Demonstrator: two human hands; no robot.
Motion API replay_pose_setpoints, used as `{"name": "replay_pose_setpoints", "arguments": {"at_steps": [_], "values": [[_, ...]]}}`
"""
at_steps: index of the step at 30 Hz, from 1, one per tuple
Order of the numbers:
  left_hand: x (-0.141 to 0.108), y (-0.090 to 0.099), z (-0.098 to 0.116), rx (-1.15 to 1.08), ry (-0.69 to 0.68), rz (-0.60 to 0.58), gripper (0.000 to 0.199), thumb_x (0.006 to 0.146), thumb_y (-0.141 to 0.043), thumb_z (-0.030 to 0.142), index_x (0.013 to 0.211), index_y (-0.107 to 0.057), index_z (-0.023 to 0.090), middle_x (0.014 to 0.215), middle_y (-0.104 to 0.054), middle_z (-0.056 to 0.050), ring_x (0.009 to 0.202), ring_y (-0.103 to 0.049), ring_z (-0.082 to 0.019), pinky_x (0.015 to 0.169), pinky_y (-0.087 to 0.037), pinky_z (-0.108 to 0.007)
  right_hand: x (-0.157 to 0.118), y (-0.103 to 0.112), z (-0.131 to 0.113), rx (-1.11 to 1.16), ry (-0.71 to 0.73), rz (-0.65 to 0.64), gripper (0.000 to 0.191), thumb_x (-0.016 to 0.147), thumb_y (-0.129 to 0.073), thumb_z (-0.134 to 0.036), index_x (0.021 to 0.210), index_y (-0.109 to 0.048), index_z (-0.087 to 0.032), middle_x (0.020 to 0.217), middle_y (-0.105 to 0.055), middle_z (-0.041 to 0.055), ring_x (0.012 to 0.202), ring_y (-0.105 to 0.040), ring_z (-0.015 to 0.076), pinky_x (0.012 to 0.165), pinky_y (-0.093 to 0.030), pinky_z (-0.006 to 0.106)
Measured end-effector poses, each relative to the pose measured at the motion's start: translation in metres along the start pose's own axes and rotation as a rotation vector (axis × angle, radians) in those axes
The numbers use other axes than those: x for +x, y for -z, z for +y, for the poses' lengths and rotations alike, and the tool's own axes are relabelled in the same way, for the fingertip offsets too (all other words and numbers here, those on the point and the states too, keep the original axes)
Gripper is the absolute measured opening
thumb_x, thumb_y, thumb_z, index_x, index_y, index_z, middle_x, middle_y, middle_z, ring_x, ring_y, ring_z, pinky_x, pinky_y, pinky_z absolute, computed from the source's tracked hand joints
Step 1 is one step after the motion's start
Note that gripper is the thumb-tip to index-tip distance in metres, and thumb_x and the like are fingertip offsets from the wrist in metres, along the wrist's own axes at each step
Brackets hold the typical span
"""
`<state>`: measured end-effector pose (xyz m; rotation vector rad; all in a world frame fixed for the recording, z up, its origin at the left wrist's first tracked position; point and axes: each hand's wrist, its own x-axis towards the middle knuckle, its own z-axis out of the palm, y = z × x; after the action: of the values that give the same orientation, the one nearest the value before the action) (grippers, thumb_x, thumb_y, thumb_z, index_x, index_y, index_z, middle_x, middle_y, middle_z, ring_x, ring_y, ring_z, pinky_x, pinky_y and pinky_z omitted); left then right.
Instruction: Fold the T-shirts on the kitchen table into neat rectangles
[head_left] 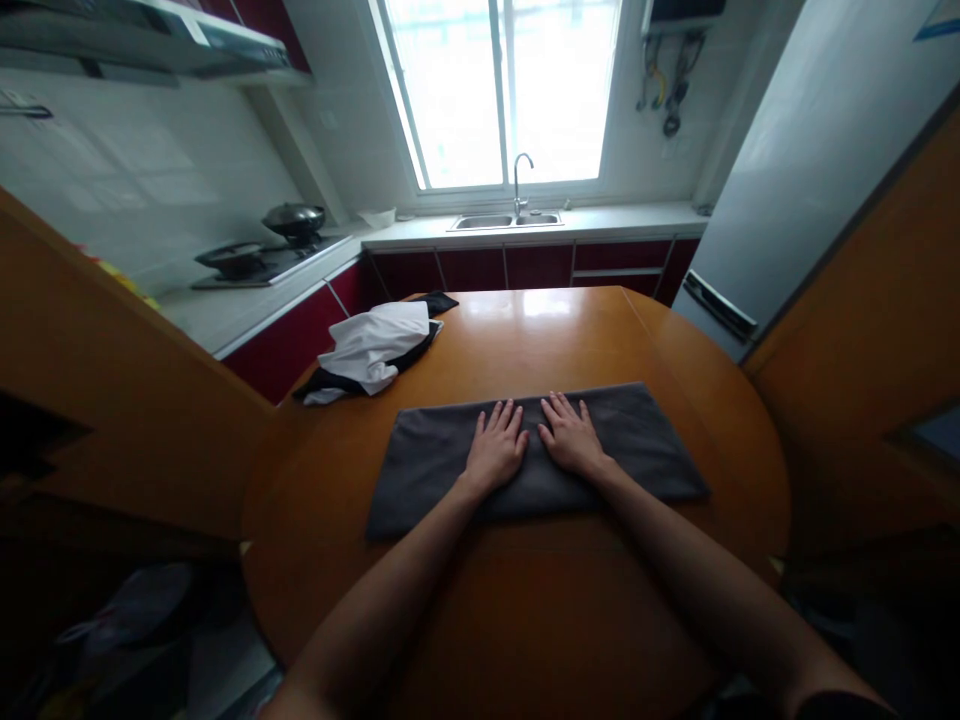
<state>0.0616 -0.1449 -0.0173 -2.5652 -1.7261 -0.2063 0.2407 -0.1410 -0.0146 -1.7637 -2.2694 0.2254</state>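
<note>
A dark grey folded cloth (427,460) lies flat on the wooden table (540,620) as a long, wide rectangle. My left hand (496,448) rests palm down on it, left of the middle, with the fingers stretched toward the far edge. Just to the right, my right hand (571,436) presses flat on the same cloth, fingers slightly spread. A small gap separates the two thumbs. Neither hand grips anything. The cloth's surface under both palms is hidden.
A rumpled heap of white and black clothes (379,345) sits at the table's far left. Beyond are a sink (486,222) below the window, a stove (277,262) with pans at left, and a tall fridge (757,190) at right.
</note>
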Motion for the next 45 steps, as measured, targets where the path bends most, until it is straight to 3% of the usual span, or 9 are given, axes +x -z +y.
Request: {"name": "replay_pose_setpoints", "arguments": {"at_steps": [45], "values": [[0.0019,0.0012,0.0033,-0.025,0.021,-0.011,0.058,0.103,-0.028,0.044,0.155,-0.036,0.019,0.163,-0.027,-0.007,0.152,-0.021,-0.025,0.123,-0.019,-0.052,0.0017,-0.0017,0.0024,0.002,-0.008,0.000,0.061,0.100,-0.036,-0.041,0.154,-0.036,-0.014,0.164,-0.025,0.0113,0.152,-0.016,0.0225,0.122,-0.005,0.052]]}}
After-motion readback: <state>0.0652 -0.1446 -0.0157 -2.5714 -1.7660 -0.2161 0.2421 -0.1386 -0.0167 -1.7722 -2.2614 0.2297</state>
